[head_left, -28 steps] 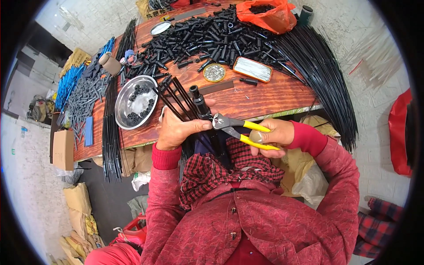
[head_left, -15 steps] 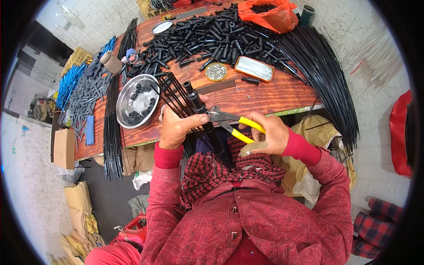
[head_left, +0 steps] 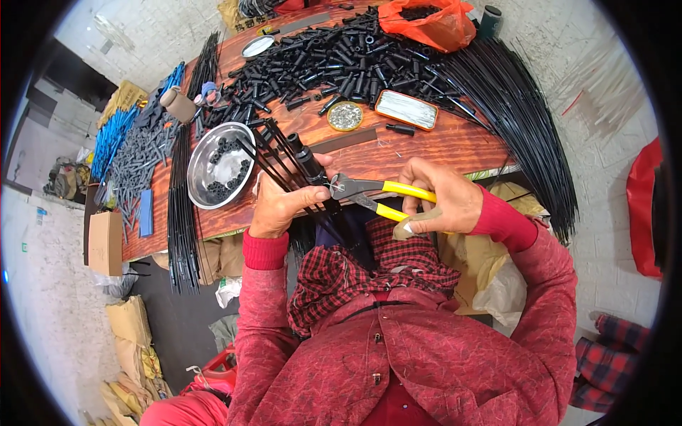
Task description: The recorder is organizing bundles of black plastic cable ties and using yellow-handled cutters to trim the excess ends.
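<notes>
My left hand (head_left: 280,206) grips a bundle of thin black rods (head_left: 273,153) joined at a black cylindrical hub (head_left: 307,160), held at the near edge of the wooden table (head_left: 426,153). My right hand (head_left: 440,202) holds yellow-handled pliers (head_left: 383,195). The pliers' jaws meet a bit of wire at the hub, right by my left thumb.
A steel bowl (head_left: 217,165) with small black parts sits left of my hands. Black tubes (head_left: 334,60) cover the far table, with a round tin (head_left: 345,116), a flat tin (head_left: 406,109) and an orange bag (head_left: 426,25). Long black rods (head_left: 518,106) fan off the right; more rods (head_left: 181,206) hang left.
My right hand has shifted the pliers a little left and up, so the jaws now sit against the hub. My left hand stays on the rod bundle.
</notes>
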{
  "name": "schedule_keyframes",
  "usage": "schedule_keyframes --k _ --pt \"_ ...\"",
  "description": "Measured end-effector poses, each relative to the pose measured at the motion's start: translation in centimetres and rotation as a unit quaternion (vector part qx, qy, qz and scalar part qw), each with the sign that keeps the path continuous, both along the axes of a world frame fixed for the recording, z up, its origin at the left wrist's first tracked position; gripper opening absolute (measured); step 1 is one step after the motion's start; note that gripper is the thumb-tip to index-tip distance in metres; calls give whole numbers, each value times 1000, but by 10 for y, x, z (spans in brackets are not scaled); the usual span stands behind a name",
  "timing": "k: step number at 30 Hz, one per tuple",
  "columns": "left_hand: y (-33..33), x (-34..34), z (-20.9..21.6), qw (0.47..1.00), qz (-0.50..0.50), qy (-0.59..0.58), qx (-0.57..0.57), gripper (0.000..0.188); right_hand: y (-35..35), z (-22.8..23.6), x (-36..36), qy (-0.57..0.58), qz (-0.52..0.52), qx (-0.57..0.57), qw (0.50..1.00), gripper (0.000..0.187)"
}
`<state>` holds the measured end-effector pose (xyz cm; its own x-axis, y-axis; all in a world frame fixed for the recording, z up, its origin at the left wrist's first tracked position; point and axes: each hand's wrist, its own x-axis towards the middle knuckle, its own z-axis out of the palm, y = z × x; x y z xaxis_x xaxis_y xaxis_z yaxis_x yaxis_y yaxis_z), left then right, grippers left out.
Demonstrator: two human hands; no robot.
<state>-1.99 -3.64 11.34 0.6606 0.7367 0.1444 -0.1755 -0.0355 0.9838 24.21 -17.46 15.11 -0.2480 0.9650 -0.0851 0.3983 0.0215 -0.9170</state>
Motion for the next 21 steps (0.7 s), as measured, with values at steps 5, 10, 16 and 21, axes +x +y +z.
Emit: schedule_keyframes --k 5,10,16,21 --pt "-3 2 8 999 -21 27 13 45 7 -13 6 -16 22 -22 999 37" --pt "-2 2 4 999 -24 26 16 41 11 -16 7 75 43 -94 992 26" --pt "0 1 2 999 -26 23 7 40 15 -7 11 -55 76 -30 995 25" --pt "-1 4 6 999 -27 23 4 39 5 1 7 65 49 -190 978 27"
